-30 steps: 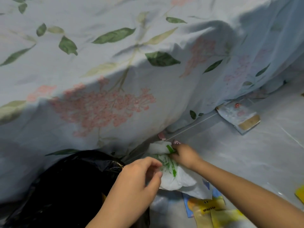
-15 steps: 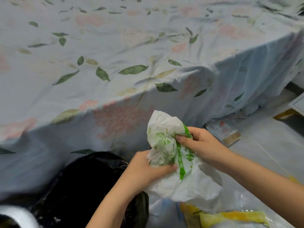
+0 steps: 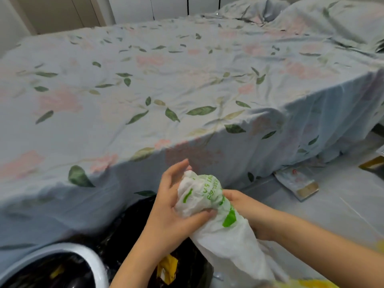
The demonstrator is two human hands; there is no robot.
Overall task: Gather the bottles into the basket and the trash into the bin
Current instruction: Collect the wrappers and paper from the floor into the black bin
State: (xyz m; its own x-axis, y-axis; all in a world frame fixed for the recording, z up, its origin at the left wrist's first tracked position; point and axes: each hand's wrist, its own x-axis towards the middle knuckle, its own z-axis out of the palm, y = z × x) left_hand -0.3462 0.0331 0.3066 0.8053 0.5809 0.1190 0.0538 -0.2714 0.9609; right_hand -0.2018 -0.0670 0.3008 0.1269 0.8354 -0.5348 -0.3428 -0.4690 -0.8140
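The fingers [image 3: 204,215] of the left hand [image 3: 169,213] are curling under a crumpled white plastic bag [image 3: 209,217], its upper fingers standing straighter behind the bunched top, while the right hand [image 3: 247,213] is gripping the bag's middle from the other side. The bag is hanging between both hands, above the floor in front of the bed.

One bed [image 3: 166,80] is filling most of the view, its leaf-and-flower sheet draping to the floor, its far end cut off. One bin [image 3: 97,265] with a white rim and a black liner [image 3: 133,229] is sitting at lower left, partly out of frame; yellow scraps [image 3: 167,269] are showing inside. One flat packet [image 3: 297,183] is lying on the floor by the bed's corner. Green print is running across the bag, too creased to read. Something yellow at the bottom right edge is blurring out.
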